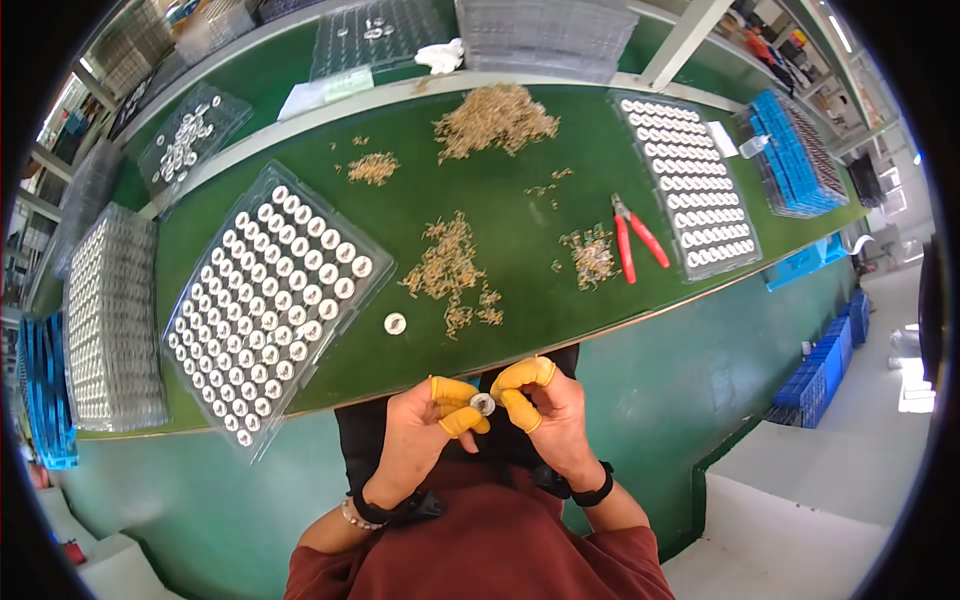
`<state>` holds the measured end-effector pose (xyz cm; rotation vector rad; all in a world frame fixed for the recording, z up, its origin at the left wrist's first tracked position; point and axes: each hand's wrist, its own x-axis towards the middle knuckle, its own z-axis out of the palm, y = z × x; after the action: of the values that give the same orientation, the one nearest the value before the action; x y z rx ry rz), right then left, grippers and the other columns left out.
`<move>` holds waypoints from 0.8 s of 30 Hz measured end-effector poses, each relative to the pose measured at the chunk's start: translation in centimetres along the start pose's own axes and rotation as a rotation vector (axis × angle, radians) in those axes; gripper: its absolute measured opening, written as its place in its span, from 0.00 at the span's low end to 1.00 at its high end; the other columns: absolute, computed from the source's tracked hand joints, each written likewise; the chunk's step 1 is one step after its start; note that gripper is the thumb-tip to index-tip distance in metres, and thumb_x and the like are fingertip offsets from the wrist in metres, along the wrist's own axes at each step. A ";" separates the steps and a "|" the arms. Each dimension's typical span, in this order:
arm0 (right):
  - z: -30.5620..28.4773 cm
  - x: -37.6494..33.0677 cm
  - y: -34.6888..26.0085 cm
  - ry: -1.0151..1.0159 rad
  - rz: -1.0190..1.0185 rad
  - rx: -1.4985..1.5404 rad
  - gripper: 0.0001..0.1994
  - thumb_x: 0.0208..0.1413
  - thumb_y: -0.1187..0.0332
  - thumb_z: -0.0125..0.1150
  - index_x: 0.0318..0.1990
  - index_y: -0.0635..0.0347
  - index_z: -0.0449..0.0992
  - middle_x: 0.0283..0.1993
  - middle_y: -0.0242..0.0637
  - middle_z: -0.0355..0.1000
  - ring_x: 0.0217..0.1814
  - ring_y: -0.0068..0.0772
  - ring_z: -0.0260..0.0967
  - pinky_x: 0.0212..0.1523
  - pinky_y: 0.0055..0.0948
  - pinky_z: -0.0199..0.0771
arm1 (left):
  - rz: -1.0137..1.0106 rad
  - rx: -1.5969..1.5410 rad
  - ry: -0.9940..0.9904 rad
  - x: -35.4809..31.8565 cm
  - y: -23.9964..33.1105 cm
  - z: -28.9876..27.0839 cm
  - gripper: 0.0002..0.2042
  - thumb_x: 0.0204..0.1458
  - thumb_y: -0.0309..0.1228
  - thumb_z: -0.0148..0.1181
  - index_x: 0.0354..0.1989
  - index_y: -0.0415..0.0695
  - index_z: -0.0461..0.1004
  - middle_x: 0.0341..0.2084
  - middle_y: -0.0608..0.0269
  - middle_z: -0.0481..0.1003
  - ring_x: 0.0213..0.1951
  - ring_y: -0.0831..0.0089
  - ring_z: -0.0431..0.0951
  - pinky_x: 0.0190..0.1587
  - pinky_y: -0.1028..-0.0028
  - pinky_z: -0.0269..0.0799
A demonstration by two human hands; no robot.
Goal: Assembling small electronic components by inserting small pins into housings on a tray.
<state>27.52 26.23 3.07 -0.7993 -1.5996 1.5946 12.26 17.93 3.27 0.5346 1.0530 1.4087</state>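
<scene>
Between my two hands, in front of the table's near edge, is a small round white-and-metal part (482, 404). Yellow finger cots cover fingertips on both hands. My left hand (432, 420) is closed on the part, pinching it between thumb and fingers. Just right of it, my right hand (545, 410) is closed in a pinch; whatever its fingertips hold is hidden or too small to name. A single loose white round part (395, 324) lies on the green table (540, 290) near the edge. Behind it spreads a pile of tiny brass-coloured pieces (447, 262).
A clear tray (352, 290) with rows of white round parts lies left; a similar tray (742, 262) lies right. Red-handled cutters (640, 242) rest beside a small pile of pieces (592, 257). A larger heap (495, 118) sits behind. Stacked trays (115, 330) and blue racks (795, 165) flank the table.
</scene>
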 end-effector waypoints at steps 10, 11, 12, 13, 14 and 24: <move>1.4 -0.7 1.0 -0.005 -0.009 -0.128 0.07 0.52 0.85 0.58 0.37 0.65 0.72 0.37 0.35 0.71 0.37 0.24 0.69 0.41 0.22 0.71 | 0.019 0.007 0.030 -0.6 -0.4 -1.2 0.08 0.54 0.20 0.60 0.41 0.32 0.73 0.33 0.58 0.77 0.30 0.73 0.79 0.25 0.78 0.76; 1.4 -0.8 1.1 0.002 -0.031 -0.185 0.07 0.52 0.84 0.58 0.37 0.65 0.72 0.36 0.35 0.71 0.37 0.24 0.70 0.40 0.22 0.71 | 0.019 0.008 0.029 -0.7 -0.5 -1.2 0.08 0.54 0.20 0.60 0.41 0.32 0.73 0.33 0.58 0.77 0.30 0.73 0.79 0.25 0.78 0.76; 1.5 -0.8 1.1 0.003 -0.031 -0.185 0.07 0.52 0.84 0.58 0.37 0.65 0.72 0.36 0.35 0.71 0.37 0.24 0.70 0.40 0.22 0.71 | 0.016 0.005 0.033 -0.7 -0.5 -1.2 0.08 0.54 0.20 0.60 0.41 0.32 0.73 0.32 0.58 0.77 0.30 0.73 0.79 0.25 0.78 0.76; 1.6 -0.8 1.1 0.014 -0.057 -0.216 0.08 0.51 0.84 0.59 0.37 0.65 0.72 0.36 0.36 0.71 0.36 0.25 0.70 0.39 0.23 0.71 | 0.014 0.003 0.038 -0.8 -0.5 -1.2 0.08 0.54 0.20 0.60 0.41 0.32 0.73 0.32 0.58 0.77 0.30 0.73 0.79 0.25 0.78 0.77; 1.7 -0.8 1.1 0.026 -0.082 -0.247 0.08 0.50 0.84 0.59 0.37 0.65 0.72 0.35 0.37 0.72 0.35 0.27 0.70 0.37 0.24 0.72 | 0.014 0.004 0.037 -0.8 -0.5 -1.2 0.08 0.54 0.20 0.60 0.41 0.32 0.73 0.32 0.58 0.77 0.30 0.73 0.79 0.25 0.78 0.77; 1.9 -0.3 1.6 0.017 -0.590 -0.679 0.12 0.43 0.83 0.64 0.37 0.66 0.71 0.37 0.45 0.71 0.34 0.45 0.71 0.32 0.35 0.74 | 0.064 0.096 0.093 -0.8 -0.9 -1.4 0.06 0.55 0.19 0.58 0.40 0.33 0.74 0.30 0.60 0.77 0.29 0.77 0.77 0.25 0.80 0.74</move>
<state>25.97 24.96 1.51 -0.5723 -2.1395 0.6249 11.64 16.67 2.05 0.5813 1.1915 1.4557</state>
